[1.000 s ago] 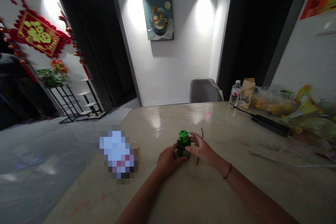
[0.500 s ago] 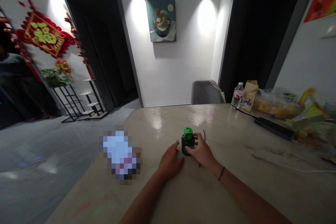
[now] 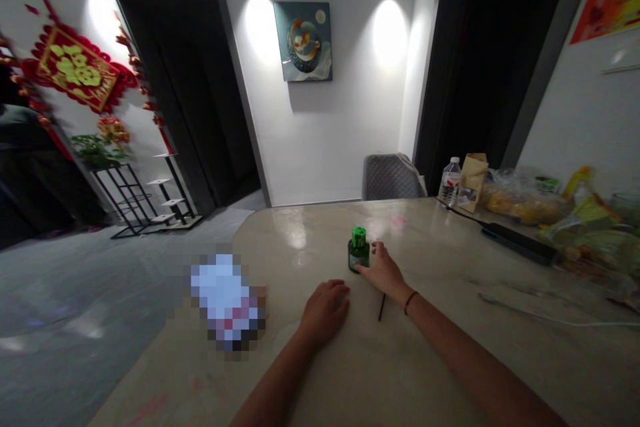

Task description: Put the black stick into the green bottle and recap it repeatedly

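Note:
A small dark green bottle with a bright green ribbed cap [image 3: 359, 249] stands upright on the pale glossy table [image 3: 440, 360]. My right hand [image 3: 384, 271] reaches forward and its fingers wrap the bottle's right side near the base. My left hand [image 3: 325, 309] rests palm down on the table a little nearer to me and to the left, fingers loosely curled, holding nothing and apart from the bottle. A thin black cord [image 3: 381, 307] lies on the table under my right wrist.
A pixelated white object [image 3: 226, 300] lies at the table's left edge. Along the right wall stand a water bottle [image 3: 449, 181], a brown paper bag [image 3: 470, 181], food bags [image 3: 530, 197] and a black bar [image 3: 517, 243]. A white cable [image 3: 545, 313] crosses the table. A grey chair [image 3: 390, 177] stands at the far end.
My right hand has pushed the green bottle farther away across the table. My left hand let go of the bottle and settled flat on the table.

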A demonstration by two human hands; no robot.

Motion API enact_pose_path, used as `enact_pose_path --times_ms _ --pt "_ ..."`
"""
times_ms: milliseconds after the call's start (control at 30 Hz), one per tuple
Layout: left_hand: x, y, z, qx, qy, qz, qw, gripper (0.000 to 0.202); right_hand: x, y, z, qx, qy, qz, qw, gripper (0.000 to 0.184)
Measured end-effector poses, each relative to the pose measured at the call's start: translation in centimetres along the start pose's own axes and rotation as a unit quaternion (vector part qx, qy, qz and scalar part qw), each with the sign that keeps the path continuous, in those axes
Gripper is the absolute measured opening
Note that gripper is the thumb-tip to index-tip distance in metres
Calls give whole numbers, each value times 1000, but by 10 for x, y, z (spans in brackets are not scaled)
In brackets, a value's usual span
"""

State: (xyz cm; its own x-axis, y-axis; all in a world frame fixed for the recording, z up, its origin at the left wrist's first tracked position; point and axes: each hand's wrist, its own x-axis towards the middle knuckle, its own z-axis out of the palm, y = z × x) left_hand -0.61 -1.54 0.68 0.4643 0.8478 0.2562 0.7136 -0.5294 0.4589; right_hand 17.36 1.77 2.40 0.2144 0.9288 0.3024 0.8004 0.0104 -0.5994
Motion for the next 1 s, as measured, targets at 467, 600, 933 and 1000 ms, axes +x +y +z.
enact_pose_path --times_ms 467,600,933,1000 --pt "0 4 -1 12 -6 -7 1000 28 -37 31 -41 -221 -114 15 968 38" --pt "0 6 -2 21 -10 -5 1000 29 -37 27 -39 -212 -107 18 971 36" --pt "1 4 -1 14 -8 -11 1000 27 -32 26 -32 -201 -112 17 973 41" --pt "0 5 -2 13 -8 -14 1000 27 -31 27 -30 -202 -117 12 972 42"
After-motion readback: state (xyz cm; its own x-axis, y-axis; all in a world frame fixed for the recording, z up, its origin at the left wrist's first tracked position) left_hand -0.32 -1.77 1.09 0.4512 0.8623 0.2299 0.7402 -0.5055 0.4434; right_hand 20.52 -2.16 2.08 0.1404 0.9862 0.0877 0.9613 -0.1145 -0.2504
